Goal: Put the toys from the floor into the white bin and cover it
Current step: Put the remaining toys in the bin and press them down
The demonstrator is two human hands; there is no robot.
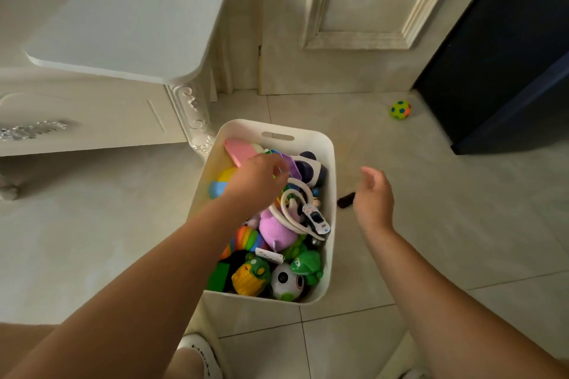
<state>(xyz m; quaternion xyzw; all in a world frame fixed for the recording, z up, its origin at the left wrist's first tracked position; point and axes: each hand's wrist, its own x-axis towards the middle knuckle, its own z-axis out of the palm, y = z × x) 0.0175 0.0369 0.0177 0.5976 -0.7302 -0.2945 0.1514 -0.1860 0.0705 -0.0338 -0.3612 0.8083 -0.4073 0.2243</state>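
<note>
The white bin (329, 163) stood on the tiled floor (462, 209), uncovered and packed almost to its rim with toys. At its far end lay a pink flat piece (238, 147), a purple translucent tile (292, 163) and a dark blue and white figure (312, 167). A yellow and blue ball (220, 183) sat against the left wall. In the middle a white looped cord (289, 209) lay over a pink plush (277, 232), with a small white toy car (317, 220) beside it and a rainbow stacker (250, 238) to the left. At the near end were a green block (219, 275), a green and yellow toy (251, 277), a white ball with black spots (286, 281) and a green frog (307, 264).

The left hand (257, 177) hung over the far half of the bin, its fingers (278, 171) curled down at the purple tile; whether they gripped it could not be told. The right hand (374, 197) hovered just right of the bin, over the floor, its fingers (371, 174) loose and released, holding nothing. A small dark object (345, 200) lay on the floor between that hand and the bin's wall.

Well apart, a green spotted ball (400, 110) rested on the floor near a dark blue cabinet (508, 55) and a cream door (354, 9). A white table (129, 18) stood to the left, and a white shoe (200, 354) showed at the bottom edge.
</note>
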